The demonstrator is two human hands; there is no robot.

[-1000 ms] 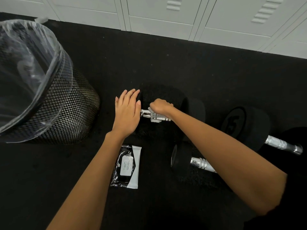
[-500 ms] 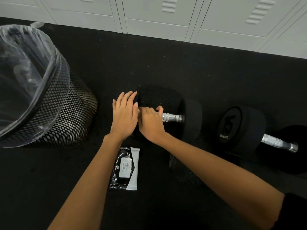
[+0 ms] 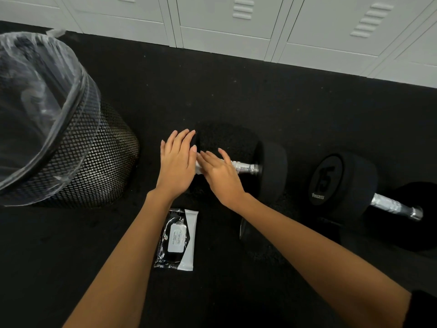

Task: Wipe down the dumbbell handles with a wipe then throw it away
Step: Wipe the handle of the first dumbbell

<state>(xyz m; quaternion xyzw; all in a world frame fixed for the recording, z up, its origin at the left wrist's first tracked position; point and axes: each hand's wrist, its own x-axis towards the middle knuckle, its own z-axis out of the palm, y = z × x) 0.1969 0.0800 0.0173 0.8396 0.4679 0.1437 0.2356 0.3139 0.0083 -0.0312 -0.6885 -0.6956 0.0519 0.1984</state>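
A black dumbbell (image 3: 272,171) lies on the dark floor, its chrome handle (image 3: 246,167) bare at the right end. My left hand (image 3: 177,166) rests flat with straight fingers against the dumbbell's left head (image 3: 222,138). Over the left end of the handle, my right hand (image 3: 220,176) presses a white wipe (image 3: 198,168) with nearly straight fingers. Only a small edge of the wipe shows under them. A second dumbbell (image 3: 340,183), marked 15, lies to the right with its chrome handle (image 3: 387,205) uncovered.
A black mesh trash bin (image 3: 99,162) with a clear liner stands at the left. A black and white wipes pack (image 3: 179,237) lies on the floor between my forearms. Part of another dumbbell head (image 3: 243,229) shows under my right arm. Grey lockers (image 3: 236,31) line the far edge.
My right hand slid left along the handle with the wipe, from a fist at mid-handle to flatter fingers beside my left hand. The left hand stayed on the dumbbell's head.
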